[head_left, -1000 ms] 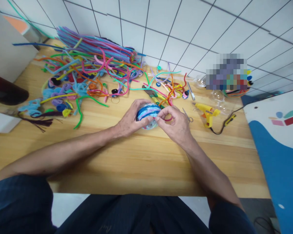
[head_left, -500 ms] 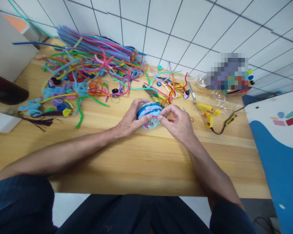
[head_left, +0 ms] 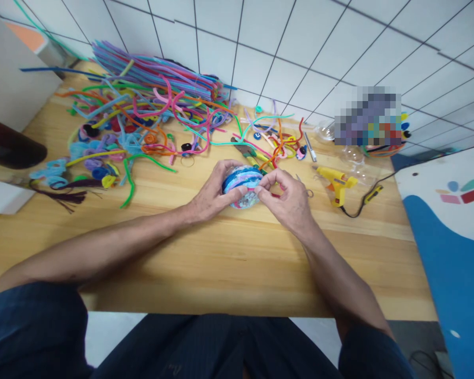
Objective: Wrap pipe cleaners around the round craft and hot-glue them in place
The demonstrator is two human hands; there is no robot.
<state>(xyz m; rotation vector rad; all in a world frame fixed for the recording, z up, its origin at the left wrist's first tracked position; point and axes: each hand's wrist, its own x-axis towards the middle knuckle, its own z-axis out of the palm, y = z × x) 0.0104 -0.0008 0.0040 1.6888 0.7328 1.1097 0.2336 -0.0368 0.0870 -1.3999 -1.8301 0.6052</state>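
Observation:
A ball wrapped with blue, lilac and pink pipe cleaners is held above the table, part of its clear shell showing at the near side. My left hand wraps round its left side, thumb pressed on the front. With thumb and index finger, my right hand pinches a pink-red pipe cleaner against the ball's right side; the fingers hide most of that strand. Just behind the ball lie green-handled pliers.
Loose pipe cleaners cover the back left, with a thick bundle against the tiled wall. At right lie a yellow glue gun with its cord, a pen and clear plastic balls. A dark cylinder juts in at left.

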